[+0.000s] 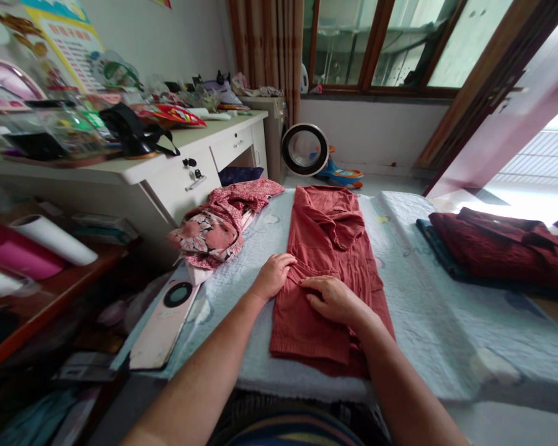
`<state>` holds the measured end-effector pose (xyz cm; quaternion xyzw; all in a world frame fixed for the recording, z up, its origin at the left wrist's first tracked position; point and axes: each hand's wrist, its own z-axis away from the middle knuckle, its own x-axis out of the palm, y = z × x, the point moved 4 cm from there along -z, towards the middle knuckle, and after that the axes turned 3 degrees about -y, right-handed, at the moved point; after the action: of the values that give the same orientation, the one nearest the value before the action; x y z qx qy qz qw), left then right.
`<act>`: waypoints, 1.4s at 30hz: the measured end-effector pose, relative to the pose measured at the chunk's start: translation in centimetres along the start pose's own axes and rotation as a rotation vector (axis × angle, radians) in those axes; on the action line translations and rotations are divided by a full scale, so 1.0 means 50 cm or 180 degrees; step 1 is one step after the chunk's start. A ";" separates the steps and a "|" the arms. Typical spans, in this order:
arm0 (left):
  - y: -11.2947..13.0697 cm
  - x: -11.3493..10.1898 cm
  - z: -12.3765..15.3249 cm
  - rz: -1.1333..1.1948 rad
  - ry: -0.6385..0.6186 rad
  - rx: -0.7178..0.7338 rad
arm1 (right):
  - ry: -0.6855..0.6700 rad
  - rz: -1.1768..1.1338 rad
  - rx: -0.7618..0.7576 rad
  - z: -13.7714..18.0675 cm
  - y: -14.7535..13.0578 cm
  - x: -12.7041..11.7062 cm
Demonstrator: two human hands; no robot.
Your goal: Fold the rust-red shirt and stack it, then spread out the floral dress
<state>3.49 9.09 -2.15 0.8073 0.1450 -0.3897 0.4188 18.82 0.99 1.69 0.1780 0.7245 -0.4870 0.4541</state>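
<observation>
A rust-red garment lies lengthwise in front of me, partly folded, with a bunched part at its far end and a stitched hem near me. My left hand is at its left edge, fingers bent and close together over the cloth; the grip underneath is partly hidden. Flat on the middle of the garment rests my right hand, its thumb apart from the fingers and nothing held. The light blue quilted cover spreads beneath the garment.
Left of the garment are a crumpled pink floral cloth and a flat whitish board with a dark ring. Folded dark red clothes lie at right. A cluttered white desk stands behind left; a washing machine door hangs open.
</observation>
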 end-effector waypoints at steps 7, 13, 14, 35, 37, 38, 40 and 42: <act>-0.002 0.000 -0.001 0.0039 0.0013 0.0033 | -0.0142 -0.0111 0.0189 0.009 0.001 -0.018; -0.006 0.003 0.000 0.0073 0.0030 0.0054 | -0.0097 0.0028 0.0208 0.014 0.007 -0.026; -0.007 0.003 0.000 0.0074 0.0028 0.0055 | -0.0090 0.0043 0.0210 0.015 0.008 -0.027; -0.011 0.005 -0.003 -0.0009 -0.0113 0.0132 | 0.0704 0.0027 -0.0108 0.011 0.000 -0.016; -0.011 0.005 -0.003 -0.0011 -0.0122 0.0149 | 0.0570 -0.0085 -0.0257 0.007 -0.009 -0.007; -0.011 0.005 -0.003 -0.0010 -0.0119 0.0156 | 0.0474 -0.0105 -0.0292 0.005 -0.012 -0.002; -0.010 0.004 -0.002 -0.0005 -0.0101 0.0156 | 0.0287 -0.0052 -0.0291 0.001 -0.016 0.009; -0.010 0.004 -0.002 0.0000 -0.0084 0.0149 | 0.0145 0.0060 -0.0251 -0.002 -0.017 0.017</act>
<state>3.38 9.44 -2.53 0.8117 0.1302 -0.4036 0.4017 17.74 0.54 1.44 0.1778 0.7516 -0.4496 0.4487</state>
